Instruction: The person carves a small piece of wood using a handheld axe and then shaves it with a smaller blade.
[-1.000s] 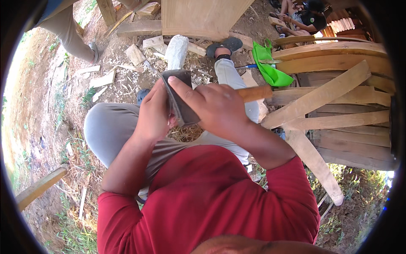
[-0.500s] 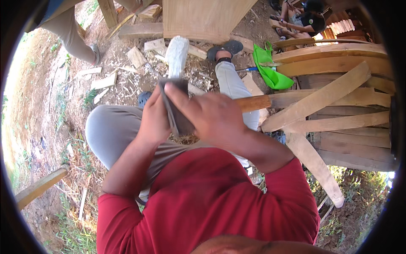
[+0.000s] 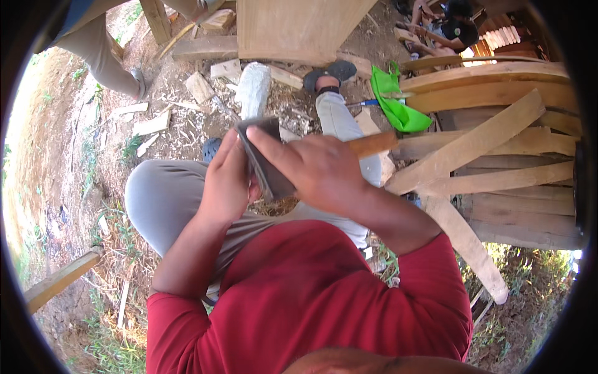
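Note:
A dark, broad, flat metal blade [image 3: 273,163] is tilted between my two hands above my lap. My left hand [image 3: 225,181] grips its left side, fingers closed along the edge. My right hand [image 3: 324,171] is closed on the blade from the other side, with the index finger stretched along its face. A brown wooden handle [image 3: 374,144] sticks out to the right from behind my right hand; whether it joins the blade is hidden. Just beyond the blade's far end is a long whitish block [image 3: 254,90]; its near end is covered.
Wood offcuts [image 3: 152,123] and shavings litter the dirt. A broad board [image 3: 293,31] stands ahead. Right of me are a bright green bag [image 3: 398,103] and stacked curved planks [image 3: 492,140]. One person's leg [image 3: 103,62] shows far left; another person [image 3: 445,28] sits far right.
The whitish block has shifted slightly nearer to me and left. The blade and both hands have moved a little, and the blade's face is less blurred.

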`<state>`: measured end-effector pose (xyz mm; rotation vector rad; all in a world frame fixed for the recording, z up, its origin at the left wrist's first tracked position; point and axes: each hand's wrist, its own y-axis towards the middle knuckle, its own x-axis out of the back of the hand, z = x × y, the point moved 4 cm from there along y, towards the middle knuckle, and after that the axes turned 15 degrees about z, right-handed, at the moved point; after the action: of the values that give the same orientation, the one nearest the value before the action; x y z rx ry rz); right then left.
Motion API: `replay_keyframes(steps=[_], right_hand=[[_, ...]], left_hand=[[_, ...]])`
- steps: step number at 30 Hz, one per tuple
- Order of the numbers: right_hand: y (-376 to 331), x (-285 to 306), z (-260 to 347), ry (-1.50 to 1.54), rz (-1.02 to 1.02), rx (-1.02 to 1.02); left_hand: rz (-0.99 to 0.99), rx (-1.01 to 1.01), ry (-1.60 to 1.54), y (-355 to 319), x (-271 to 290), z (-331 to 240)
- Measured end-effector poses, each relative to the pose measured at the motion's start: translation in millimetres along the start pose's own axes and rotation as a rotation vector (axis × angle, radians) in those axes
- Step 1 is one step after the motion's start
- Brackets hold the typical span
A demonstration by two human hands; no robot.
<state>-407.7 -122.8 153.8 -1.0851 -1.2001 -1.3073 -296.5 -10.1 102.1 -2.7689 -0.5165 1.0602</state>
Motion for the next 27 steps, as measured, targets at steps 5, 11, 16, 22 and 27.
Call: replay_keyframes(steps=[5,11,16,22,27], right_hand=[[14,5,-23,0.064,0.154,-0.296],[13,-2,-41,0.152,-0.051,-0.232],[3,-3,-46,0.228,-0.147,-0.325],[-13,-12,-5,0.111,-0.099,-0.062],[-11,-11,-4,0.061,-0.049,-0.085]], left_hand=[[0.023,0.061,-0.004,-1,-2,-2],[0.098,0.021,0.022,7,1,-6],[0.073,0.048,0.027,5,3,-4],[0.072,0.121,-0.039,7,7,3],[0.043,0.058,0.118,5,6,4]])
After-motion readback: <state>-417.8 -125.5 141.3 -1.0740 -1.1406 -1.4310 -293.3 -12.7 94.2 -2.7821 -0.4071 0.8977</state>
